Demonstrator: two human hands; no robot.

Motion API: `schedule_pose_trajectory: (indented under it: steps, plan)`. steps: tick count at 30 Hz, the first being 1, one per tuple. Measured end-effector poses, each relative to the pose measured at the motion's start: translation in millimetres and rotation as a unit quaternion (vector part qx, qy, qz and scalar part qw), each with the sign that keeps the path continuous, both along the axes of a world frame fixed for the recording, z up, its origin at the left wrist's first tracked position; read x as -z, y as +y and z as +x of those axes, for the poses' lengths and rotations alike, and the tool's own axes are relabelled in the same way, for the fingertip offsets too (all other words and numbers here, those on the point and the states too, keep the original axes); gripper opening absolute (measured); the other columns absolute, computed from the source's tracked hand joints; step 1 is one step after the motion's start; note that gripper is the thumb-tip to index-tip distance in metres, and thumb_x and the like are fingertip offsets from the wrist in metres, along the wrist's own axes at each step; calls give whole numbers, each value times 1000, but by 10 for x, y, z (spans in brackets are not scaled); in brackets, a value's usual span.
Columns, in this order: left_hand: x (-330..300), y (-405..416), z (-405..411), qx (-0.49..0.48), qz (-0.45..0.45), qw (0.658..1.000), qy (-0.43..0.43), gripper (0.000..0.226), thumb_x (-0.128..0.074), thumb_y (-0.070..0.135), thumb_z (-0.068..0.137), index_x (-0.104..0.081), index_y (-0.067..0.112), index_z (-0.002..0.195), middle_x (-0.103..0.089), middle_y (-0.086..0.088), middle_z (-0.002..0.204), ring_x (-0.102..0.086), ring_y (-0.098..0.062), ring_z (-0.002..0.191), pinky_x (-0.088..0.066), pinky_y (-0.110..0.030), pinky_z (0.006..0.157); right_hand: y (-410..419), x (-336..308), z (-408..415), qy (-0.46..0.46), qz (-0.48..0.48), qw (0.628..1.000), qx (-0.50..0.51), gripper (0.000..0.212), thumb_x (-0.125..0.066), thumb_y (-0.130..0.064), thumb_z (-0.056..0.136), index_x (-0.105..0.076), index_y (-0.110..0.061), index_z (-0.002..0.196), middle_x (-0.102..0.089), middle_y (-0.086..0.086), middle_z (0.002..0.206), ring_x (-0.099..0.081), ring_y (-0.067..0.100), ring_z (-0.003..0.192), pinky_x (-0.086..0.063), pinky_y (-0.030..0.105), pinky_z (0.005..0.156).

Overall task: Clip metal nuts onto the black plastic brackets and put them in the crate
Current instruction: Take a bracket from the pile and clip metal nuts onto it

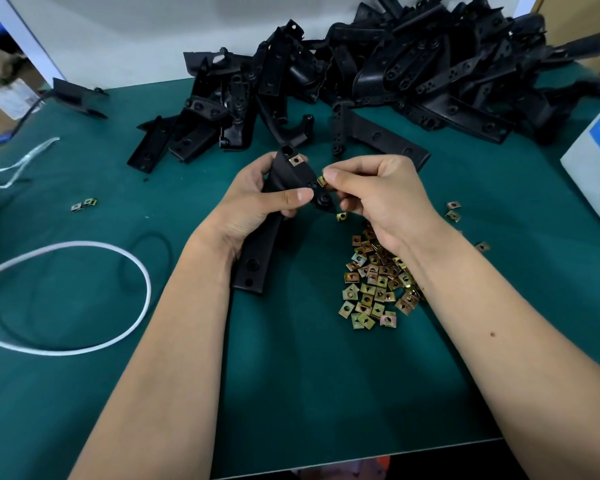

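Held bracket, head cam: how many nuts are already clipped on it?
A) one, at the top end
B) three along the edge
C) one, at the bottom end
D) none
A: one nut sits clipped at the top end of the bracket gripped by the left hand, while the right hand pinches a second nut at the bracket's edge, not yet seated.

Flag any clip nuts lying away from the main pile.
Two nuts sit alone far left of the nut pile; a few more strays are scattered to its right on the green mat.
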State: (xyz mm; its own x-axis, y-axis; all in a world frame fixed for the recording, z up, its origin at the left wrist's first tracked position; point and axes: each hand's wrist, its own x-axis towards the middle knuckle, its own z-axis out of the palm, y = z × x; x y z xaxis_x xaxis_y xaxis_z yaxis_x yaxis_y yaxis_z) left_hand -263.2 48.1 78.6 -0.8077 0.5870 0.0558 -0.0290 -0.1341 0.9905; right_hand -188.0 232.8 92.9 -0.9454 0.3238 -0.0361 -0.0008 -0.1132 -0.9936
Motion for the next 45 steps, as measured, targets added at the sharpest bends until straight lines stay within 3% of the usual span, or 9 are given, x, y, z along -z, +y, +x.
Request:
schedule_pose_trajectory:
  steps: [10,17,22,27,31,35,39,42,45]
  plan:
    - [-13,0,14,-4,-12,1000,5,60,-89,22,65,-63,14,118,-65,3,81,-51,-12,59,-48,-23,59,-44,19,-4,-7,5,1000,14,2,-81,-5,85,-80,-7,85,-74,1,73,-64,7,61,-50,21,56]
    - [10,2,-2,-9,-10,1000,1,55,-89,22,67,-64,15,115,-66,3,83,-51,-13,62,-48,-23,58,-44,22,0,-14,5,1000,0,3,-81,-6,85,-81,-8,85,-75,3,76,-65,9,65,-49,21,56]
    - [11,23,22,-15,-31,999,28,45,-86,13,76,-61,11,114,-69,4,85,-59,-10,66,-50,-22,60,-59,18,11,-23,6,1000,2,0,-80,-5,85,-80,-5,85,-72,4,72,-58,6,56,-47,21,52]
    - [-6,94,69,-48,8,999,11,32,-77,12,85,-58,11,111,-64,-1,82,-55,-13,66,-47,-23,58,-59,-1,15,-15,1,1000,-6,2,-79,-16,89,-80,-14,88,-75,2,85,-66,13,77,-51,27,64]
    - [-16,149,92,-88,88,991,-37,11,-58,9,102,-58,8,113,-72,-5,107,-56,-13,68,-44,-21,56,-118,18,29,26,125,992,-8,15,-85,-25,84,-78,-19,96,-75,-1,83,-65,4,69,-53,23,61]
    - [-22,154,114,-93,64,994,-11,12,-58,13,104,-58,9,115,-75,1,113,-61,-11,75,-46,-21,59,-173,46,36,47,234,971,25,21,-89,-31,78,-78,-20,93,-75,-5,79,-65,6,68,-54,26,65]
    - [-39,163,130,-89,47,995,7,8,-61,15,103,-64,15,110,-74,-2,114,-63,-14,84,-52,-25,68,-205,35,46,82,282,954,61,20,-86,-31,81,-73,-17,85,-72,-4,72,-65,12,66,-49,20,61]
    - [-28,165,132,-81,59,995,-6,11,-63,14,101,-65,13,112,-73,-6,116,-67,-19,96,-55,-33,83,-214,41,55,93,295,949,54,23,-84,-28,84,-69,-12,83,-69,1,68,-62,18,62,-45,23,58]
    - [-20,172,133,-79,58,995,-5,13,-63,14,101,-66,13,113,-74,-6,118,-69,-20,103,-57,-32,87,-204,46,52,90,298,949,44,23,-83,-27,85,-68,-10,81,-69,2,66,-59,16,58,-44,26,56]
